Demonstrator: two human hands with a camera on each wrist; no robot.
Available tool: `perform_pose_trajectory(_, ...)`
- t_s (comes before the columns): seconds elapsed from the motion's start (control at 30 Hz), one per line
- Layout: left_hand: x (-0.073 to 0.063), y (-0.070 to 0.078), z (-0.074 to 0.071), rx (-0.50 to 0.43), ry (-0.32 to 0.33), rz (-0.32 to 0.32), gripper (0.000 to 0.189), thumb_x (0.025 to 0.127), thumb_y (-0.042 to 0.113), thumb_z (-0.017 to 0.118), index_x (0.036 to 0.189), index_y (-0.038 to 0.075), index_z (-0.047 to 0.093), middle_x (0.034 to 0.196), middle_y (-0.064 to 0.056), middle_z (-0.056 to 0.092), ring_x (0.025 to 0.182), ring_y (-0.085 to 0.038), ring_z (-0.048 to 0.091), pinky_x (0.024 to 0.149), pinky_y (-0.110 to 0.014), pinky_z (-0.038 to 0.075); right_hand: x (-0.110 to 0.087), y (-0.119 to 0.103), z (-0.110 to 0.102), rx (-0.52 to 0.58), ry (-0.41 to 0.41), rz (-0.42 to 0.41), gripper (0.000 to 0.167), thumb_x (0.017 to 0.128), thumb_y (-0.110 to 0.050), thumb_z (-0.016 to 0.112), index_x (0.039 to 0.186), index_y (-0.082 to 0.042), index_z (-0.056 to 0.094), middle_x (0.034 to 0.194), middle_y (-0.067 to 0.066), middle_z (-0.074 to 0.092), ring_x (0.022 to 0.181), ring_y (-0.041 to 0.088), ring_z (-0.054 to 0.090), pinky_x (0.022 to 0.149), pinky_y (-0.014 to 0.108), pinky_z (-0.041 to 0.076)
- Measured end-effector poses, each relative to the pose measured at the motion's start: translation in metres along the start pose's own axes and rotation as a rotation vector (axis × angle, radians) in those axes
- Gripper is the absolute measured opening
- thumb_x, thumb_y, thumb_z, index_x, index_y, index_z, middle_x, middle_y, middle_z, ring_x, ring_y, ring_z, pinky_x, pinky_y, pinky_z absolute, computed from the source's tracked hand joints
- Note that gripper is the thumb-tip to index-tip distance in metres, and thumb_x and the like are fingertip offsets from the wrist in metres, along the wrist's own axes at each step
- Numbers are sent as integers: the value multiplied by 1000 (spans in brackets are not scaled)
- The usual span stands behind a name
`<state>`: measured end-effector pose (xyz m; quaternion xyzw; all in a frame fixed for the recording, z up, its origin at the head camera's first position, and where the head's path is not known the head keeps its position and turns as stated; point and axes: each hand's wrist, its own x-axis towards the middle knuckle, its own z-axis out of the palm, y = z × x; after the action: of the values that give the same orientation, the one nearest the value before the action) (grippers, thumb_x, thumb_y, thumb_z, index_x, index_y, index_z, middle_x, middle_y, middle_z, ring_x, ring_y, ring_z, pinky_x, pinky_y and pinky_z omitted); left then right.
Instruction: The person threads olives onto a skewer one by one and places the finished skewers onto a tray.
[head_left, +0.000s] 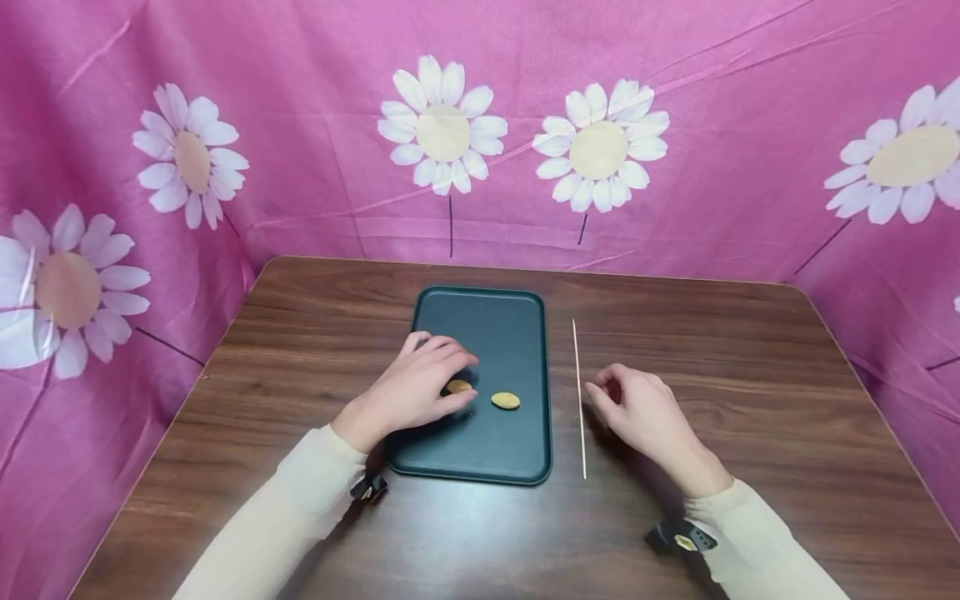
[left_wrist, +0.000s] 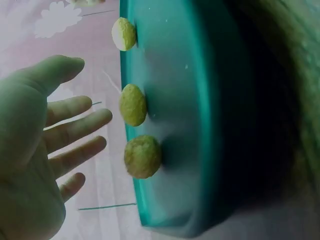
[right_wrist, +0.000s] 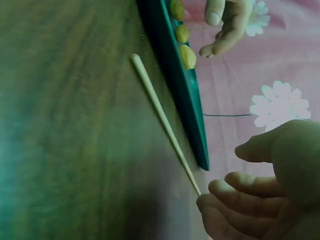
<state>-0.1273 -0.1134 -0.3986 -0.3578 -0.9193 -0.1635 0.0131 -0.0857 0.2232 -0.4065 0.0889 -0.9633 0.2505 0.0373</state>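
Note:
Above the dark green tray (head_left: 480, 325) hovers my left hand (head_left: 420, 383), fingers spread and relaxed around nothing. Three small rough yellow-brown oval pieces lie in a row on that tray. One piece (head_left: 506, 401) is in plain sight beside my thumb, and another piece (head_left: 459, 387) shows between thumb and fingers. The third piece (left_wrist: 143, 156) appears in the left wrist view but is hidden by the hand in the head view. My right hand (head_left: 645, 412), fingers loosely bent and holding nothing, is beside a thin wooden skewer (head_left: 579, 400); its fingertips overlap the skewer's end in the right wrist view.
Both forearms cross the near part of the brown wood-grain table (head_left: 712, 333). A pink cloth (head_left: 315, 125) with large white daisies hangs along the back and both sides. The skewer lies lengthwise just right of the tray's edge.

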Motion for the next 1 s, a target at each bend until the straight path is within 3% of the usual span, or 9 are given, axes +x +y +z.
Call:
perform_pose_trajectory(0.3,7,1,9,-102,-86,48,41,99,35,79,132,12,72,129,-1,73,133,-23,58,115,-55,32,-7,9,16,23,-78,59,26,94,-28,80,77,-14,67,62,-4,57,58,12,49,58,33,40)
perform_pose_trajectory(0.5,13,8,19,-77,-121,52,39,98,38,80,130,17,73,128,3,75,131,-21,59,112,-57,30,-12,4,24,-20,-119,69,25,91,-24,83,80,-15,63,63,-3,55,59,14,50,60,35,41)
perform_pose_trajectory(0.73,18,18,30,-47,-137,57,36,98,38,81,129,21,72,127,7,75,129,-19,59,111,-57,29,-10,57,62,-134,-67,17,20,92,-25,75,80,-20,60,61,-9,52,56,13,49,53,36,40)
perform_pose_trajectory(0.87,21,21,32,-18,-130,61,32,98,37,82,124,21,73,122,7,74,127,-19,59,109,-55,30,-11,58,55,-209,-51,13,19,90,-22,72,76,-18,61,63,-6,54,56,17,51,52,42,42)
perform_pose_trajectory(1.0,23,23,31,-6,-103,61,26,97,34,83,118,21,75,117,6,74,122,-20,61,106,-55,31,-13,26,28,-194,-64,14,24,85,-14,69,65,-18,56,58,-4,50,53,18,47,50,39,37)
